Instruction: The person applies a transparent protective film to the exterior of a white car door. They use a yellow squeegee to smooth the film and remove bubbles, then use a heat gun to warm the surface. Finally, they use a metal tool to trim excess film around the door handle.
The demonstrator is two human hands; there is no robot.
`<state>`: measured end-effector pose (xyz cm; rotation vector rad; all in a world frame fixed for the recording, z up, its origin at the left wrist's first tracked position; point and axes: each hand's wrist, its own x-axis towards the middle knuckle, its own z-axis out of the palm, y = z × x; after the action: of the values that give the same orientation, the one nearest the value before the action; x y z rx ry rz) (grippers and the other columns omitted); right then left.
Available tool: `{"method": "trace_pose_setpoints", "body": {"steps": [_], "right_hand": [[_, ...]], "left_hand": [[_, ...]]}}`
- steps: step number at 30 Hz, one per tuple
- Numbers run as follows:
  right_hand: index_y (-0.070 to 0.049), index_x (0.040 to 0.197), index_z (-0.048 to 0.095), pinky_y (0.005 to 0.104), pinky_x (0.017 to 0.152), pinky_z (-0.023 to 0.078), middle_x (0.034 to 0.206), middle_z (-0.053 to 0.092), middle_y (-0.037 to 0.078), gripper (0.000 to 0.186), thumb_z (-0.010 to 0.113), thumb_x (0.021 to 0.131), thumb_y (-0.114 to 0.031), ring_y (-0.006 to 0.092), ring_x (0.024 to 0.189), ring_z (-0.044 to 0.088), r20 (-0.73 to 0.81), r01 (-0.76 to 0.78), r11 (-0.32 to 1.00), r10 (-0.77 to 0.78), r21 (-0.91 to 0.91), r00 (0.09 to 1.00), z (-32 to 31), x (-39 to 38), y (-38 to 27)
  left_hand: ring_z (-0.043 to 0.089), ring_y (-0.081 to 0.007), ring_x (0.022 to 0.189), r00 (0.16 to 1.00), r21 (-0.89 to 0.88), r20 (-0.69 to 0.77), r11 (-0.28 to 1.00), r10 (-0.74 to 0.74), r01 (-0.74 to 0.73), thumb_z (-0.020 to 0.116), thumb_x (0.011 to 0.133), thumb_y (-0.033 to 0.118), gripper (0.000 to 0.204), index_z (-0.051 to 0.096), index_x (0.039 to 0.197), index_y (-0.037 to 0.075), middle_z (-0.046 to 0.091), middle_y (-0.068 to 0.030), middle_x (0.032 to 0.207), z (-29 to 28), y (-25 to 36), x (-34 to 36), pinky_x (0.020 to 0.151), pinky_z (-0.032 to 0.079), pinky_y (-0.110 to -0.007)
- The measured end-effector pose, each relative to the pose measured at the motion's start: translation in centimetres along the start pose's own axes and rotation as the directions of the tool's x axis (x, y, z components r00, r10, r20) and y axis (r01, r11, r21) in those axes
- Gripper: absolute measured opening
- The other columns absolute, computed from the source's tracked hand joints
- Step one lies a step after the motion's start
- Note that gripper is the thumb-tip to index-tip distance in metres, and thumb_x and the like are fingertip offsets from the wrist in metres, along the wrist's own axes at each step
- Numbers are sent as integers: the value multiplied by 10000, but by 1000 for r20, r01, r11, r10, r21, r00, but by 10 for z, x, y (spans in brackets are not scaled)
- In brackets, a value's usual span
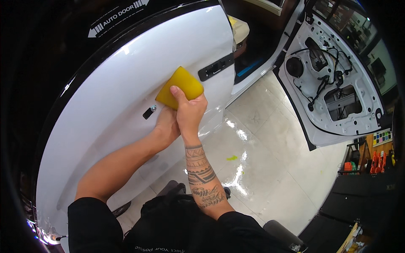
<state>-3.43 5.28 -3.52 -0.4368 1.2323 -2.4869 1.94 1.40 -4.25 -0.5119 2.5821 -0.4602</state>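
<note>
A flat yellow squeegee (180, 87) rests against the outer skin of a white car door (139, 63). My right hand (190, 110) grips it, thumb laid across its face, with the other fingers mostly out of sight. My left hand (168, 121) is just below and behind the right one, close to the squeegee's lower edge. Its fingers are hidden, so I cannot see whether they touch the squeegee. A small black opening with a round metal piece (149, 111) lies left of my hands. Up and to the right, a black handle recess (216, 67) is set in the door.
At the right stands another white door (337, 76), its inner panel off, with wiring and a speaker exposed. Glossy pale floor tiles (270, 168) stretch between the doors, with a yellow-green scrap (232, 158) on them. Dark cabinets (350, 198) and orange-handled tools (377, 162) are at lower right.
</note>
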Motion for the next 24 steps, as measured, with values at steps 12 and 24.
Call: {"method": "trace_pose_setpoints", "body": {"steps": [12, 24], "right_hand": [[64, 1115, 647, 319, 836, 546, 1041, 727, 121, 272, 770, 893, -36, 189, 906, 681, -122, 48, 998, -43, 40, 992, -14, 41, 11], [73, 999, 663, 364, 752, 560, 904, 733, 161, 201, 757, 851, -26, 226, 795, 707, -123, 266, 864, -347, -429, 930, -13, 49, -11]], "left_hand": [[191, -344, 1584, 959, 377, -282, 923, 38, 74, 472, 1021, 338, 678, 354, 1588, -14, 314, -167, 1677, 0, 5, 4, 1306, 45, -498], [101, -336, 1607, 934, 337, -355, 936, 26, 102, 498, 1006, 479, 834, 251, 1618, -30, 223, -165, 1713, 14, 4, 12, 1304, 24, -469]]}}
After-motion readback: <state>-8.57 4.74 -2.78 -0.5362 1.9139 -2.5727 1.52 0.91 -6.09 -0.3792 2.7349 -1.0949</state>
